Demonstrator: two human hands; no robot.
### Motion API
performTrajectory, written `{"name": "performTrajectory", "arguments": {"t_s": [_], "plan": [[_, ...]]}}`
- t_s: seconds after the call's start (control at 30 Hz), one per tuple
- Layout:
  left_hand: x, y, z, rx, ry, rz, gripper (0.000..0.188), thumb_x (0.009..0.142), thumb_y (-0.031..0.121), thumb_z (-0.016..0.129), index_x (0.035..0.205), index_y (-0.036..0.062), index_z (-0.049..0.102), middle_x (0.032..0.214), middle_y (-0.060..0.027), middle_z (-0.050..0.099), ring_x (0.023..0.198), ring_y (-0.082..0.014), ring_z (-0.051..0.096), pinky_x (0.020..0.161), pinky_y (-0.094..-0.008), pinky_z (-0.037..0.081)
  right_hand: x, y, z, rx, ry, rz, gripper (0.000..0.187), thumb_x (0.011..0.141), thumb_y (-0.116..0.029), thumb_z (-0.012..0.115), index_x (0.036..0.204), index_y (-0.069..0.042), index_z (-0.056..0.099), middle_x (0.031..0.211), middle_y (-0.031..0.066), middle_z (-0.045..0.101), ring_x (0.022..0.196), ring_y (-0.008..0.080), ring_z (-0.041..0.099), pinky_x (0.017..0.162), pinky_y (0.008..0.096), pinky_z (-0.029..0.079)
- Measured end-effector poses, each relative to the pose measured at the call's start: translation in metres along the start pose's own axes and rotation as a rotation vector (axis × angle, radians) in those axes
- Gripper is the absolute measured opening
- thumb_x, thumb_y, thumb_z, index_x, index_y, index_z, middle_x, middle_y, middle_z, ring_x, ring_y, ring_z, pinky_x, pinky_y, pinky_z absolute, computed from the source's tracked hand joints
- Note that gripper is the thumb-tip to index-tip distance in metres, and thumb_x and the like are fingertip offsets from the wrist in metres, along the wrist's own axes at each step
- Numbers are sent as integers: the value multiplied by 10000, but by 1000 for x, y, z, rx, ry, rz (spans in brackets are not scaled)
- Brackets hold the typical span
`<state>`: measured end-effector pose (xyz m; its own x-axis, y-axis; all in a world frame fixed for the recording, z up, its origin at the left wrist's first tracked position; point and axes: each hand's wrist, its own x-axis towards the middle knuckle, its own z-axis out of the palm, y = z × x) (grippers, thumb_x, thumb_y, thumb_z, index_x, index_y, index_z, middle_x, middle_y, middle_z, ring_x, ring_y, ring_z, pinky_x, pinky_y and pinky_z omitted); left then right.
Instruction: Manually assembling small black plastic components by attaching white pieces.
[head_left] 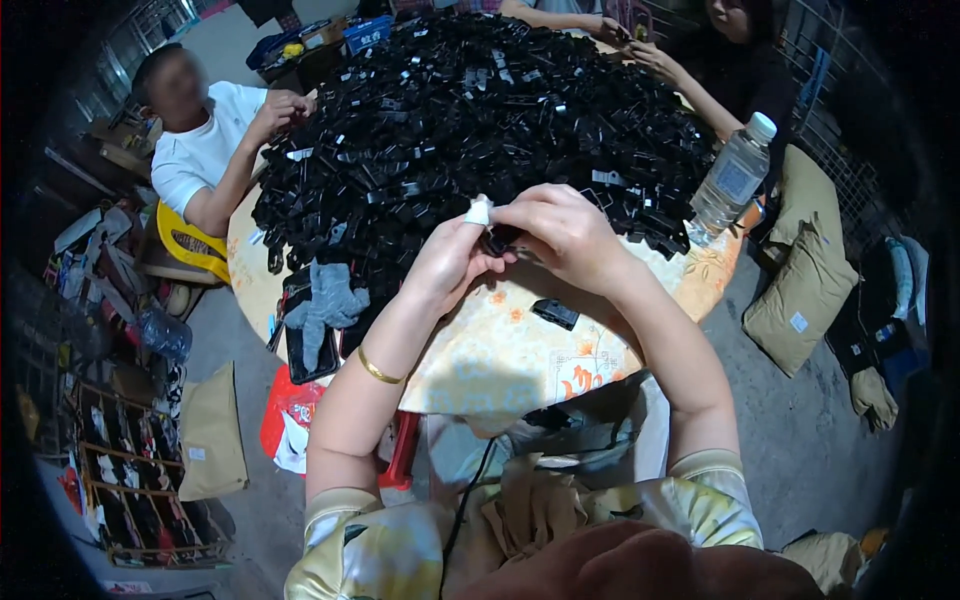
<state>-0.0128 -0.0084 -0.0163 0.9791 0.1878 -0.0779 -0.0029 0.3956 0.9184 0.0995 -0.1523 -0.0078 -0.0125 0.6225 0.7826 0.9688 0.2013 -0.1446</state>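
My left hand (pixel 450 262) and my right hand (pixel 568 235) meet at the near edge of a big heap of small black plastic parts (pixel 480 110), some with shiny metal bits. Between their fingertips is a small black part (pixel 496 241), mostly hidden by the fingers. White wrapping (pixel 478 212) covers my left thumb tip. Both hands are closed around the part, the right fingers pinching near that thumb. One loose black piece (pixel 555 314) lies apart from the heap, on the patterned tablecloth (pixel 480 375) below my right hand.
A grey knitted glove (pixel 332 305) lies over a dark tray-like thing left of my forearm. A clear bottle with a white cap (pixel 735 180) stands at the table's right. Across the heap, people work at the far left and far right. Tan sacks (pixel 805 290) lean right of the table.
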Motion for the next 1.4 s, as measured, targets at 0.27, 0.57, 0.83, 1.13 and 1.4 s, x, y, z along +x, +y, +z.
{"name": "performTrajectory", "arguments": {"t_s": [0.27, 0.57, 0.83, 1.13, 1.4], "plan": [[-6, 4, 7, 290, -23, 86, 305, 894, 92, 517, 1161, -55, 503, 903, -77, 618, 750, -107, 619, 655, -214, 522, -2, 1, 3, 272, -12, 216, 491, 655, -14, 713, 1128, -39, 583, 972, 108, 645, 885, 220, 623, 792, 327, 487], [-2, -34, 21, 1218, -210, 476, 255, 786, 147, 606, 1001, 10, 596, 908, -168, 629, 855, -312, 602, 781, -360, 463, -13, 58, -14, 537, 463, 680, 164, 831, -75, 619, 972, 5, 641, 842, 65, 658, 748, 111, 623, 687, 237, 501], [-5, -30, 19, 1216, -192, 498, 276, 744, 91, 607, 1010, 18, 605, 982, -156, 592, 1000, -321, 521, 863, -391, 421, 9, 47, 13, -315, 12, 213, 159, 738, -110, 666, 881, -40, 664, 828, 107, 645, 813, 268, 593, 715, 371, 477], [12, -43, 10, 1621, 86, 739, 255, 667, -11, 548, 920, 18, 554, 930, -108, 546, 965, -296, 476, 810, -403, 392, 35, 54, 39, -328, -361, 471, 313, 700, -282, 698, 924, -65, 665, 817, 134, 663, 809, 299, 636, 727, 397, 496], [12, -44, 7, 1549, 210, 806, 298, 665, -69, 503, 952, -24, 567, 900, -168, 512, 868, -321, 460, 774, -375, 412, 19, 49, 12, -215, -139, 549, 217, 738, -117, 664, 941, -41, 646, 826, 140, 656, 780, 291, 631, 694, 341, 498]]}}
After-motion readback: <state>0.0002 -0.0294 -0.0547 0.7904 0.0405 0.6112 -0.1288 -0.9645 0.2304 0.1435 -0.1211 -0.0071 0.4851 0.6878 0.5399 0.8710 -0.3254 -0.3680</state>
